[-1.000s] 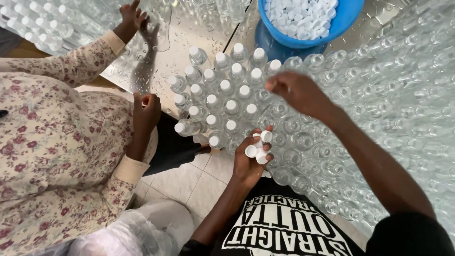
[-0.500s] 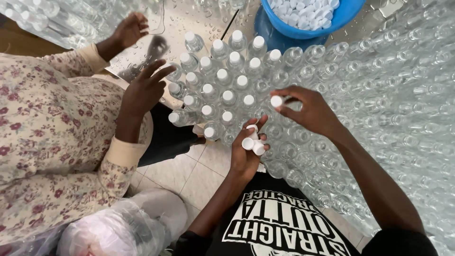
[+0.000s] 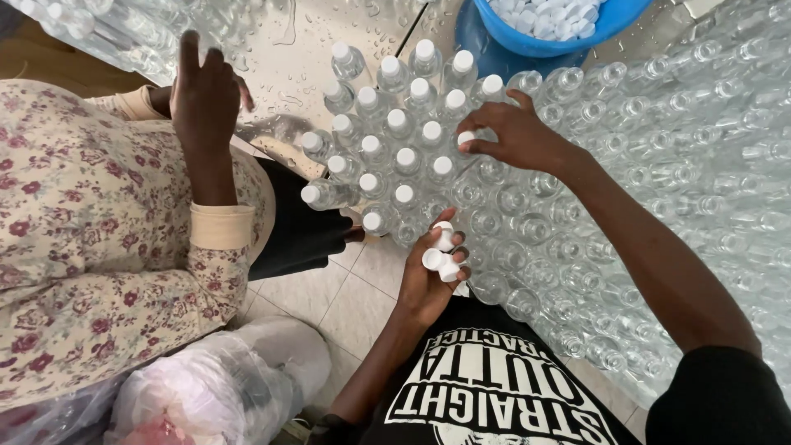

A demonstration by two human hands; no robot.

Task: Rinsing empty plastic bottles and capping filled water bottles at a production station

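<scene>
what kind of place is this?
Likely a small, informal bottling spot: rows of clear plastic bottles on a wet table, a blue tub of white caps, and the right hand capping by hand.

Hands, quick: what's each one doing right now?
Left hand: cupped shut on a few white caps.
Right hand: fingertips pinching one white cap over the clear bottles.

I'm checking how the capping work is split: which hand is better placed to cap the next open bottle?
Right. The right hand already pinches a white cap over the open bottles, likely next; the left hand sits lower, cradling spare caps.
</scene>
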